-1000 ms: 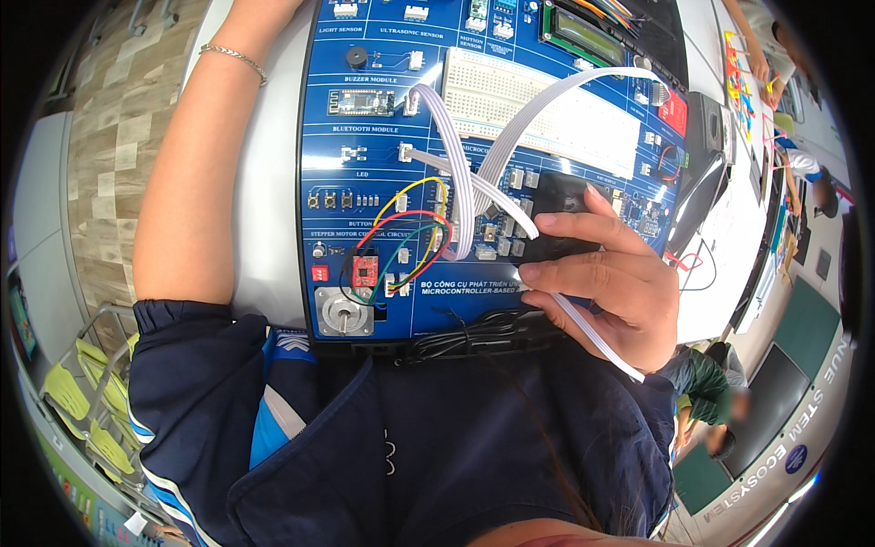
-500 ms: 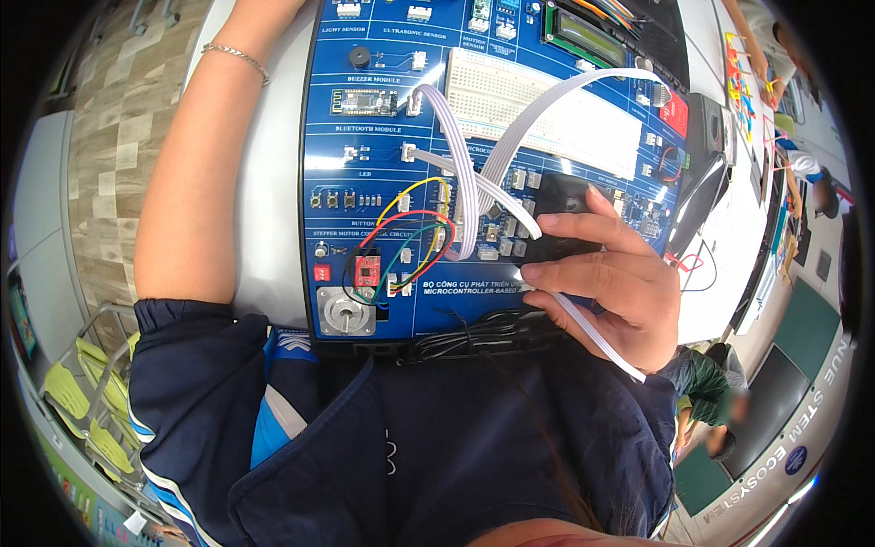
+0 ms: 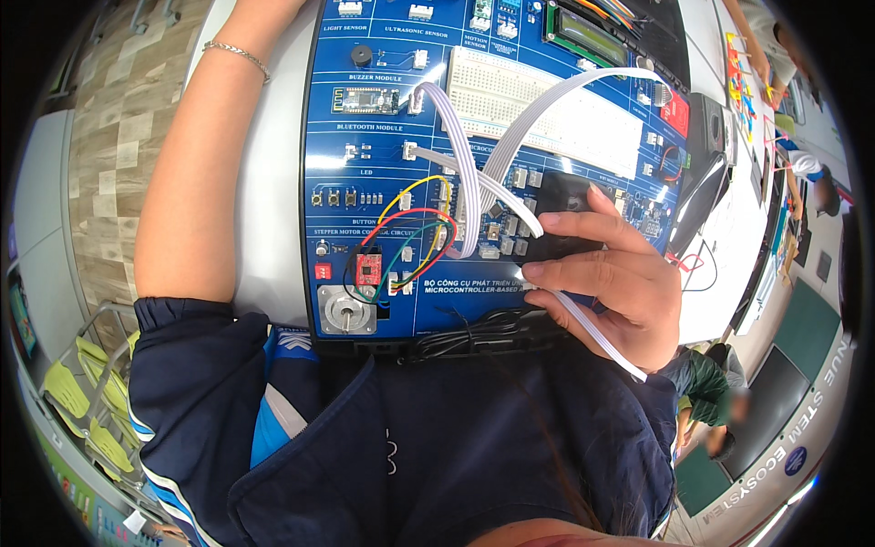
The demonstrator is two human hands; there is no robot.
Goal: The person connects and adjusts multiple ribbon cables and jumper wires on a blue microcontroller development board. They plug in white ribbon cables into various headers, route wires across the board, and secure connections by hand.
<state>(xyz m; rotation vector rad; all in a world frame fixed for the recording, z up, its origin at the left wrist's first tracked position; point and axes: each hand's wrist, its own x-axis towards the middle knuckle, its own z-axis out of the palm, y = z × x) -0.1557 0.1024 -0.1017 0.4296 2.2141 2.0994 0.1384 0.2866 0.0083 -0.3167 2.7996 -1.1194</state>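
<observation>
My right hand [image 3: 620, 278] is over the lower right of a blue electronics training board [image 3: 365, 205]. Its thumb and a finger pinch the end of a white ribbon cable [image 3: 603, 345], whose other part runs down past my palm. My index finger touches or nearly touches a second white ribbon cable [image 3: 510, 208], which comes from a socket by the LED section. Beneath the fingers lies a black flat part [image 3: 561, 202], partly covered. My left forearm [image 3: 196, 173], wearing a chain bracelet, reaches past the top edge, so my left hand is out of sight.
A white breadboard [image 3: 547, 114] and a small display [image 3: 588, 41] are on the upper board. Coloured jumper wires [image 3: 415, 219] loop near a stepper motor [image 3: 346, 310]. Bundled black cable [image 3: 474, 335] lies along the near edge. Other people are at the right.
</observation>
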